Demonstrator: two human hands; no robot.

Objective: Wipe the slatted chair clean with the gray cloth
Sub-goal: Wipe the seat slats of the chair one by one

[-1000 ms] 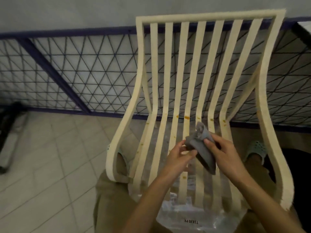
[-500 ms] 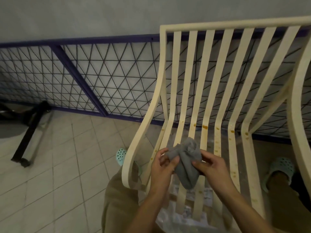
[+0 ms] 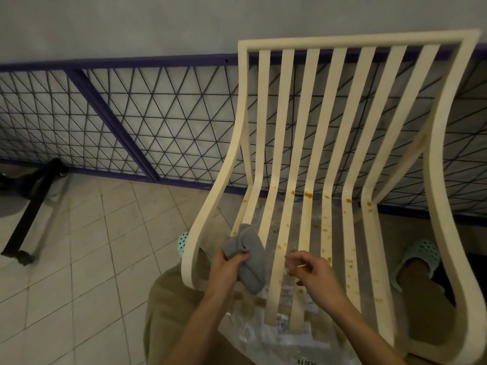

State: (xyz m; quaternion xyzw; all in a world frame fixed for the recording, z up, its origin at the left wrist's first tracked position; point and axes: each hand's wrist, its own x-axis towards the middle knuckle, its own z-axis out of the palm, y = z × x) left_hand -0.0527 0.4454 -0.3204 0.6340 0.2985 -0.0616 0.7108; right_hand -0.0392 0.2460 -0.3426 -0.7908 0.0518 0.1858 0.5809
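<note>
Gripping the gray cloth (image 3: 247,256) in our left hand (image 3: 226,270), we hold it bunched over the leftmost seat slats of the stained chair (image 3: 342,41). Our right hand (image 3: 313,272) hovers just beside the cloth, fingers loosely curled, not touching it.

A: Dim, flat, slightly warm. Shadows soft on floor tiles (image 3: 87,246); deepest dark beneath chair (image 3: 355,39), lower right.
B: Source?
A: Out of frame; diffuse.
B: Distortion?
A: Wide-angle bowing along fence rail (image 3: 118,61), stronger toward edges. Motion smear on right hand (image 3: 313,272) fingers. Faint glint off plastic wrap (image 3: 263,335). Grainy on wall (image 3: 131,22).
</note>
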